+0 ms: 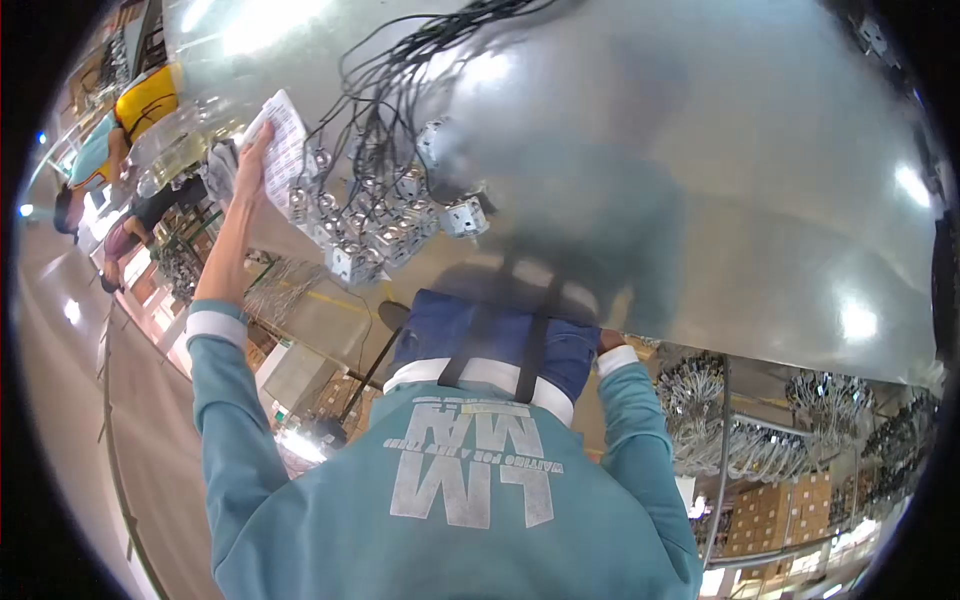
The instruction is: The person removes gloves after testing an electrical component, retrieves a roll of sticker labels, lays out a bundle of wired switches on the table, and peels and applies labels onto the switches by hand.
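Note:
My left hand [253,160] is closed on the edge of a white sheet [284,138] printed with rows of small marks, like a label sheet. The sheet is tilted beside a cluster of shiny metal box-shaped parts [385,225] on the metal tabletop [780,180]. Black cables [385,95] run from these parts toward the far edge. One metal box [463,217] lies at the right side of the cluster, nearest my waist. Down by my right hip is my right hand [609,341], close to the table edge; its fingers are mostly hidden.
Clear plastic bags [178,150] lie at the table's left end. Two people [125,235] are beyond them at the left. Cardboard boxes [780,515] and racks of hanging cable-like parts [740,440] stand below the table edge at the right.

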The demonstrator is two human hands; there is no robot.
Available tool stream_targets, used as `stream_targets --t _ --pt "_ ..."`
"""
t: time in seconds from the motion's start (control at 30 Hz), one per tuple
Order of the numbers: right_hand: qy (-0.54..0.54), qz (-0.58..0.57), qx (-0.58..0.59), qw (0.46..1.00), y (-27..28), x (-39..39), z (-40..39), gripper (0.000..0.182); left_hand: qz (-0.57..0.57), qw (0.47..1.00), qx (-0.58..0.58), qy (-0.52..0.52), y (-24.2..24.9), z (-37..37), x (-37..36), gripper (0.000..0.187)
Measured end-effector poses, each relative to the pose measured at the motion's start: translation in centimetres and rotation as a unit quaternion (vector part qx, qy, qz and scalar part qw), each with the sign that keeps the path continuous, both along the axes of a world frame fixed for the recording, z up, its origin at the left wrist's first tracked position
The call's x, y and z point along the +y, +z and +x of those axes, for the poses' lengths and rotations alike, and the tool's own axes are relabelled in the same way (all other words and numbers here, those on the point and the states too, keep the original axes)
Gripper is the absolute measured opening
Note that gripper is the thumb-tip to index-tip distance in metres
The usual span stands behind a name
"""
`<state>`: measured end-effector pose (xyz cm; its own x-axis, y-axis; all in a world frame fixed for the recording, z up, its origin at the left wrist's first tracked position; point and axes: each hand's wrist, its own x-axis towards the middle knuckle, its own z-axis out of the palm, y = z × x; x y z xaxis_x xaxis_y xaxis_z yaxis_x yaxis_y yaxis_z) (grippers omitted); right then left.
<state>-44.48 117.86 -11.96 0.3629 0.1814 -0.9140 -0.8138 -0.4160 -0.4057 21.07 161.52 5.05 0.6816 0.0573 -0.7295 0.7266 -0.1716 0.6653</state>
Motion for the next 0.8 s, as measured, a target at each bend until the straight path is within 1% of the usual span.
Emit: stream_targets --t 0.03,0.07,0.1,0.17,0.2,0.23,0.3,0.4,0.43,0.5,0.57,0.63,0.67,0.7,0.73,0.8 --pt "-0.007 -0.007 -0.009 1.000 0.0 -0.7 0.4 0.054 0.014 1.000 -0.011 0.007 -0.1 -0.2 -0.3 0.030" --pt "-0.013 -0.011 -0.020 1.000 -0.3 -1.1 1.1 0.055 0.028 1.000 -0.006 -0.008 -0.1 -0.2 -0.2 0.031" --pt "-0.021 -0.012 -0.031 0.999 -1.9 -0.6 3.9 0.055 0.045 0.999 -0.001 -0.023 -0.3 -0.1 0.5 0.032" --pt "-0.042 -0.019 -0.055 0.997 -0.5 -3.6 -0.4 0.056 0.072 0.997 -0.031 0.001 -1.9 0.2 2.0 0.033" --pt "-0.054 -0.027 -0.062 0.996 -3.2 -3.1 4.0 0.057 0.038 0.999 -0.011 -0.003 -1.3 0.1 1.1 0.033" --pt "-0.065 -0.036 -0.064 0.995 -3.5 -3.3 4.8 0.057 0.004 1.000 -0.011 0.008 -0.5 -0.2 -0.5 0.032" --pt "-0.084 -0.059 -0.060 0.993 -3.5 -5.3 5.0 0.058 -0.026 1.000 0.008 0.012 -0.5 0.0 -0.4 0.032" --pt "-0.106 -0.097 -0.057 0.988 -2.7 -6.4 5.2 0.060 -0.030 0.999 0.008 0.020 -0.5 -0.1 -0.4 0.031" --pt "-0.112 -0.108 -0.055 0.986 1.8 -8.4 -2.0 0.060 -0.030 0.999 0.009 0.023 -0.2 -0.3 -0.5 0.031" --pt "-0.123 -0.132 -0.056 0.982 2.1 -8.0 -0.3 0.061 -0.014 1.000 0.008 0.021 -0.1 -0.2 -1.1 0.031" --pt "-0.132 -0.157 -0.054 0.977 3.3 -7.6 1.1 0.062 -0.030 0.999 0.002 0.037 -0.5 -0.2 -0.8 0.030" --pt "-0.139 -0.179 -0.048 0.973 3.6 -7.8 3.6 0.063 -0.052 0.998 0.021 0.026 0.0 -0.3 -1.1 0.030" --pt "-0.145 -0.193 -0.049 0.969 0.9 -5.4 10.7 0.064 -0.049 0.998 0.004 0.029 -0.3 -0.5 -1.1 0.032" --pt "-0.152 -0.207 -0.054 0.965 2.0 -5.8 11.0 0.064 -0.054 0.998 -0.001 0.031 -0.6 -0.4 -1.4 0.032" --pt "-0.158 -0.218 -0.059 0.961 1.4 -5.5 13.1 0.065 -0.053 0.998 0.000 0.030 -0.6 -0.5 -1.4 0.032" --pt "-0.170 -0.235 -0.068 0.955 2.1 -6.1 14.1 0.066 -0.031 0.999 0.000 0.029 -0.4 -0.7 -1.4 0.034"
